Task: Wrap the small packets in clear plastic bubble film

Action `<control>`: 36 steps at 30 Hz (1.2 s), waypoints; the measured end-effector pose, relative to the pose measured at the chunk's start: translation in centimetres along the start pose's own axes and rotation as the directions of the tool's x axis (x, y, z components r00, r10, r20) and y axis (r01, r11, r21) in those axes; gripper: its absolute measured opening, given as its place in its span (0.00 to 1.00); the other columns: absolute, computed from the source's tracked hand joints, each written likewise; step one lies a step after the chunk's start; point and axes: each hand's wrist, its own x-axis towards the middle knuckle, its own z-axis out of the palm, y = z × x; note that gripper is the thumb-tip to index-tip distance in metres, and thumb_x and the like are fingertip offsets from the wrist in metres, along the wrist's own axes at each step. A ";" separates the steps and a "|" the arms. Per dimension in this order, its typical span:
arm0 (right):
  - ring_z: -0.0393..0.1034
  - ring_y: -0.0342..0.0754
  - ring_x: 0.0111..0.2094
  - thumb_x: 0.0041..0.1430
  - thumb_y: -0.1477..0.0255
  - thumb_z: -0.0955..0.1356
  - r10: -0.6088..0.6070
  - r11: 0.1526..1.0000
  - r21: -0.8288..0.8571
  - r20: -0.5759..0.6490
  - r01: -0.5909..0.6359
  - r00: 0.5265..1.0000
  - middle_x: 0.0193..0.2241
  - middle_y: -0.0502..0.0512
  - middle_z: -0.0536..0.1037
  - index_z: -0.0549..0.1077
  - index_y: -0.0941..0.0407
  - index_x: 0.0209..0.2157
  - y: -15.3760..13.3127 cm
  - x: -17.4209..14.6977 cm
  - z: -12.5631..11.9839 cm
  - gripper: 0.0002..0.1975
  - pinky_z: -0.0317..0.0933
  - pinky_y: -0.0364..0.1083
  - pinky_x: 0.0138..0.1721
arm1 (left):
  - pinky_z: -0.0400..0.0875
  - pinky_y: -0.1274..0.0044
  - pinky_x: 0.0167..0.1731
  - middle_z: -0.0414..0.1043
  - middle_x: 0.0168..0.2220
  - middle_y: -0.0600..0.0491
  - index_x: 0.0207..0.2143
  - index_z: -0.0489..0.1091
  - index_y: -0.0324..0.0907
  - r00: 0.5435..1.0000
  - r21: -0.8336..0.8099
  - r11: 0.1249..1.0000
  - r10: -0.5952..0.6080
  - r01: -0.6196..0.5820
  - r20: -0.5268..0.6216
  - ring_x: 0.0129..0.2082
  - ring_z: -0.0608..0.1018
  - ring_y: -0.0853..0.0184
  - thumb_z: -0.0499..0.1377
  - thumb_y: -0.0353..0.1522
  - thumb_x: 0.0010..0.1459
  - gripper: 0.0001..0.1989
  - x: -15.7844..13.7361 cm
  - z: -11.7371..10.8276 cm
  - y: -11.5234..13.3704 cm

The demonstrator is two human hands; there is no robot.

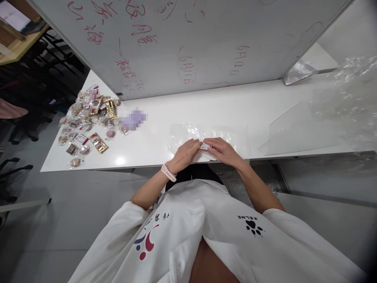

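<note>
My left hand and my right hand meet near the front edge of the table, their fingers curled in toward each other. Between the fingertips shows a small white packet with red lines, pinched from both sides; most of it is hidden by the fingers. A clear plastic bag lies flat beneath and behind both hands, shiny and creased. On my left wrist sits a pale pink band.
A pile of small wrapped snacks covers the table's left end, beside a blurred purple item. Behind stands a whiteboard with red writing. Large clear plastic sheeting spreads over the right side. The white table ends close to my body.
</note>
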 end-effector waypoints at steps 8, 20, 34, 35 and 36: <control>0.74 0.55 0.47 0.68 0.56 0.63 0.111 0.949 -0.280 -0.123 -0.142 0.986 0.46 0.54 0.81 0.79 0.51 0.40 -0.8 -5.6 -3.5 0.18 0.62 0.58 0.54 | 0.66 0.76 0.33 0.74 0.34 0.53 0.37 0.66 0.43 0.966 -0.019 0.974 -0.225 0.224 -0.125 0.33 0.75 0.67 0.51 0.30 0.67 0.06 1.5 0.3 -0.3; 0.69 0.57 0.48 0.69 0.68 0.61 -0.054 0.862 -0.471 -0.452 -0.187 0.890 0.45 0.60 0.78 0.77 0.51 0.46 -2.6 -1.2 0.7 0.14 0.60 0.59 0.52 | 0.67 0.74 0.33 0.74 0.30 0.54 0.31 0.68 0.43 0.940 -0.103 0.944 -0.325 0.314 -0.108 0.31 0.74 0.66 0.56 0.25 0.58 0.05 3.3 0.6 -1.5; 0.64 0.58 0.53 0.69 0.69 0.60 -0.065 0.946 -0.324 -0.122 0.023 0.990 0.54 0.59 0.73 0.71 0.52 0.57 -1.7 0.5 2.3 0.19 0.63 0.59 0.54 | 0.65 0.60 0.56 0.74 0.51 0.45 0.53 0.67 0.43 1.000 0.193 0.981 0.000 0.002 -0.011 0.52 0.74 0.58 0.54 0.31 0.65 0.14 1.2 -0.5 -0.1; 0.64 0.58 0.53 0.69 0.70 0.60 -0.071 0.944 -0.328 -0.110 0.031 0.991 0.54 0.59 0.73 0.71 0.52 0.57 -1.7 0.5 2.2 0.19 0.63 0.59 0.54 | 0.64 0.60 0.57 0.74 0.52 0.45 0.55 0.66 0.43 1.000 0.196 0.980 -0.029 0.027 0.007 0.52 0.74 0.58 0.55 0.31 0.65 0.16 0.8 -0.4 -0.5; 0.64 0.58 0.53 0.68 0.70 0.60 -0.077 0.943 -0.330 -0.101 0.039 0.992 0.54 0.59 0.73 0.72 0.52 0.56 -1.6 0.6 2.1 0.18 0.64 0.59 0.54 | 0.62 0.58 0.59 0.74 0.52 0.45 0.56 0.65 0.44 0.998 0.201 0.977 -0.069 0.066 0.006 0.53 0.74 0.58 0.56 0.31 0.64 0.17 0.5 -0.3 -1.1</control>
